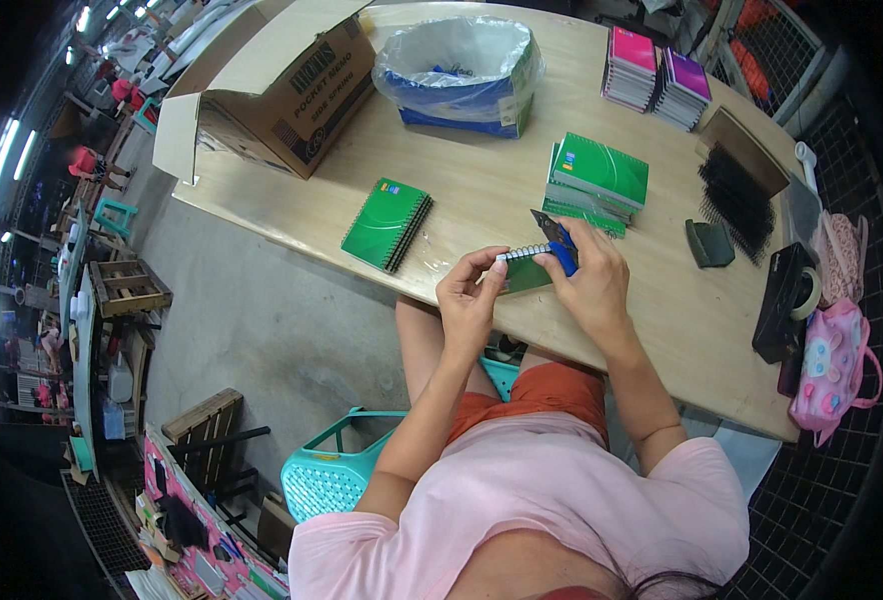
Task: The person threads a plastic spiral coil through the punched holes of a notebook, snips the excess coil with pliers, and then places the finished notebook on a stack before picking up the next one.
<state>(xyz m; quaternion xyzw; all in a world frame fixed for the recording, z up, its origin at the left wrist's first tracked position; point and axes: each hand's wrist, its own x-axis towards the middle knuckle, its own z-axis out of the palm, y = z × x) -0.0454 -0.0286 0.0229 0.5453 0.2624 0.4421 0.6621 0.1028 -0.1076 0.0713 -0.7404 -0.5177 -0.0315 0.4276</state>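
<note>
In both hands (532, 285) — green notebook (524, 272)

A packing workshop: stacks of spiral notebooks (599, 182) on a long wooden tabletop (482, 190), an open cardboard carton (282, 85), loose binding coils (737, 195), concrete floor, strip lights (2, 150) overhead.

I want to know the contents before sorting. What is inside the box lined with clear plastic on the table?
The plastic-lined box shows mostly its pale liner, with a few small dark blue pieces near the bottom. What they are is too small to tell. The near wall covers anything lying below it.
</note>
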